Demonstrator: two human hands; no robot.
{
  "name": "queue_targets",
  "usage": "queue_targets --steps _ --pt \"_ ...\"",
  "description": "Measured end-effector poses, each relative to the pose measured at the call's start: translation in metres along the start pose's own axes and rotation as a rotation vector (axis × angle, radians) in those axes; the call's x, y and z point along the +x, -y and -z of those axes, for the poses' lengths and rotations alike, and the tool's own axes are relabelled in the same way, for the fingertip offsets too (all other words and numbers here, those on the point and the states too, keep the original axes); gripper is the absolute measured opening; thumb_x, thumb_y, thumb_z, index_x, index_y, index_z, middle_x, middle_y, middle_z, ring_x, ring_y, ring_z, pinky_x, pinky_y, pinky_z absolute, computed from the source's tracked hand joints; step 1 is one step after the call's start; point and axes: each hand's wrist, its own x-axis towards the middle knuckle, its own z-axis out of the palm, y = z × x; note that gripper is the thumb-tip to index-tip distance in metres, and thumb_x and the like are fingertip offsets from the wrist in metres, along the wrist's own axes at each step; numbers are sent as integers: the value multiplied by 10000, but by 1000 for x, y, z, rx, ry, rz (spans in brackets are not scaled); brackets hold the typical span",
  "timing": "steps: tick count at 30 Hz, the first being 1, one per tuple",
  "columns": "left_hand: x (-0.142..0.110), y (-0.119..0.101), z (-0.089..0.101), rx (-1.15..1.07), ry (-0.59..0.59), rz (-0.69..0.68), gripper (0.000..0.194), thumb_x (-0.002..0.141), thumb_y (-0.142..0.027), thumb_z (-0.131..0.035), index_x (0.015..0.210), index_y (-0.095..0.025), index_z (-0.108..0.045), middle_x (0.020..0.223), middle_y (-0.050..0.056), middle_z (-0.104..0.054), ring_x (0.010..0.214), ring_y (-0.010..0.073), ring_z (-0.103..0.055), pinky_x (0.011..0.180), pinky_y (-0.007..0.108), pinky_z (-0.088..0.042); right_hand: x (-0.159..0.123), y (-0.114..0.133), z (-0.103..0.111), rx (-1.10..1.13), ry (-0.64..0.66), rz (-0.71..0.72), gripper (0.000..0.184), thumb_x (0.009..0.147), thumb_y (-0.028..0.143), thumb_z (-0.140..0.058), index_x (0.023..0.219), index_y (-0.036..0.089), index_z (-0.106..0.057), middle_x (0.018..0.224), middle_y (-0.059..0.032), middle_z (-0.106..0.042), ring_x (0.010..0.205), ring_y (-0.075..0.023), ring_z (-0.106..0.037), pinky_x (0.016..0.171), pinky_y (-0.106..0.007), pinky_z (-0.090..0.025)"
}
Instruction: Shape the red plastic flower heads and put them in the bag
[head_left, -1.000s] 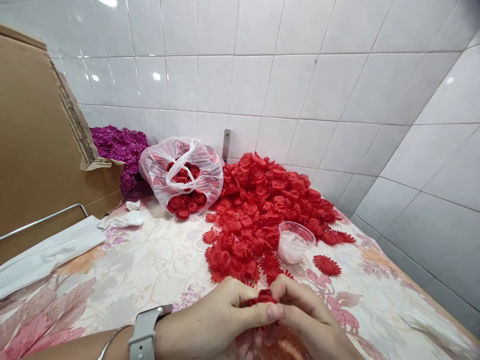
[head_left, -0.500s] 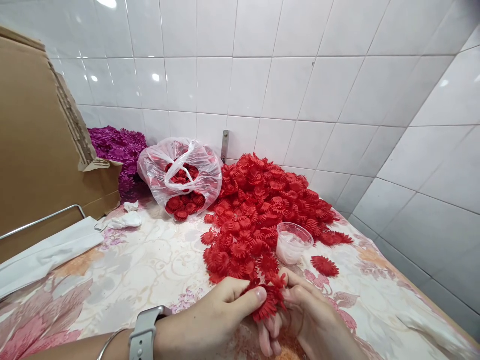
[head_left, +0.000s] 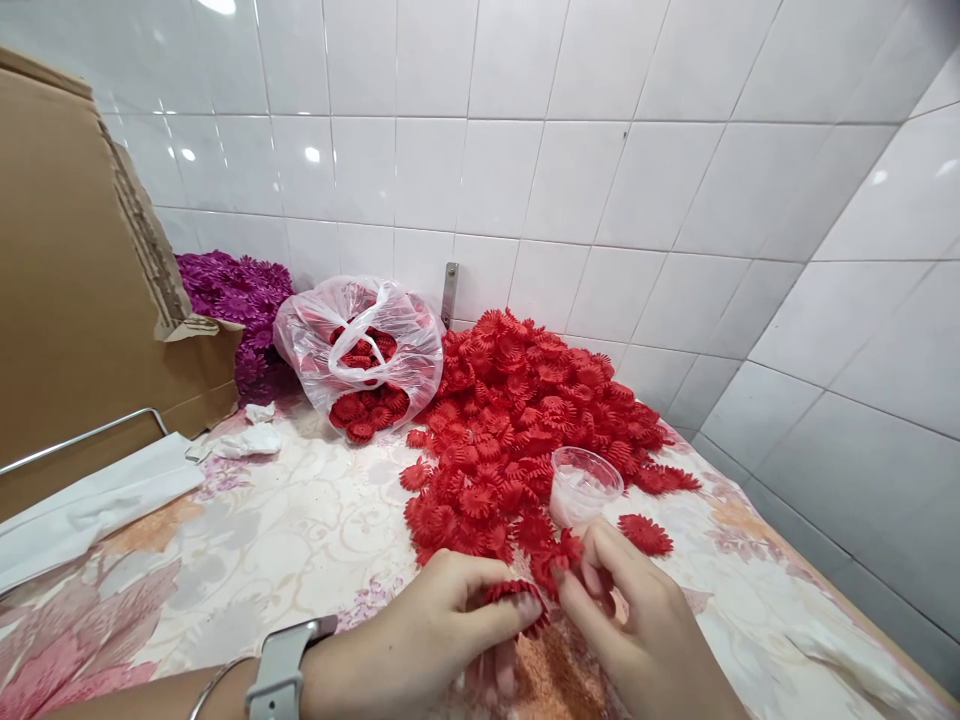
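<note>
At the front of the table, my left hand (head_left: 472, 620) is closed on a red fabric flower (head_left: 517, 592), thumb on top and fingers curled beneath. A small gap to the right, my right hand (head_left: 630, 600) pinches a second red flower piece (head_left: 561, 560) between thumb and fingertips. Just beyond both hands lies a large heap of red flowers (head_left: 517, 410). A clear plastic cup (head_left: 583, 485) with whitish contents stands at the heap's near right edge, behind my right hand. One loose red flower (head_left: 646, 534) lies to the cup's right.
A translucent plastic bag (head_left: 300, 320) of red flowers leans left of the heap. Purple flowers (head_left: 232, 295) are piled behind a cardboard box (head_left: 82, 260) at the left. White tissue (head_left: 251, 440) and a white strip (head_left: 97, 510) lie on the flowered tablecloth (head_left: 322, 520). Tiled walls (head_left: 570, 170) border the table.
My hands, close together on the red flowers before, have moved apart. My right hand now holds its own red piece, slightly higher, while the other flower stays in my left hand.
</note>
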Motion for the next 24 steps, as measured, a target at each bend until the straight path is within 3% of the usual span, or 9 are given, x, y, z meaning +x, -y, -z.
queue_targets --steps 3,6,11,17,22,24 --pt "-2 -6 1 160 -51 -110 208 767 -325 -564 668 -145 -536 603 -38 -502 581 99 -452 554 200 -352 -1 5 1 8 43 95 171 849 228 -404 679 226 -382 681 9 -488 628 -151 -506 579 -264 -426" --pt "-2 -7 2 162 -106 -126 94 750 -233 -552 733 -168 -485 643 -52 -481 606 96 -412 557 196 -314 -3 10 1 61 85 140 166 873 237 -374 715 220 -421 709 3 -488 650 -150 -510 603 -264 -430" --pt "1 -1 5 110 -135 -142 125 681 -95 -506 727 -184 -430 621 -72 -444 583 85 -376 542 190 -282 -4 8 -3 141 264 179 82 839 214 -428 868 213 -506 811 -12 -560 719 -151 -556 651 -257 -440" --pt "-1 -3 3 170 -106 -130 94 780 -252 -511 743 -167 -503 676 -37 -524 615 100 -448 566 201 -338 -3 6 -6 220 158 -6 147 865 251 -395 794 218 -519 720 6 -588 623 -145 -554 586 -247 -428" --pt "-1 -4 2 253 -105 -134 68 762 -205 -536 742 -150 -572 690 -22 -572 643 103 -486 566 191 -360 0 4 -7 263 297 -50 138 834 284 -451 766 206 -542 704 -1 -610 637 -155 -573 581 -246 -428" --pt "0 -2 3 239 -117 -123 87 736 -191 -566 815 -155 -576 681 -27 -573 607 100 -499 540 190 -374 2 1 -8 323 278 -119 163 837 301 -453 739 203 -539 686 -4 -619 629 -158 -582 570 -247 -430"
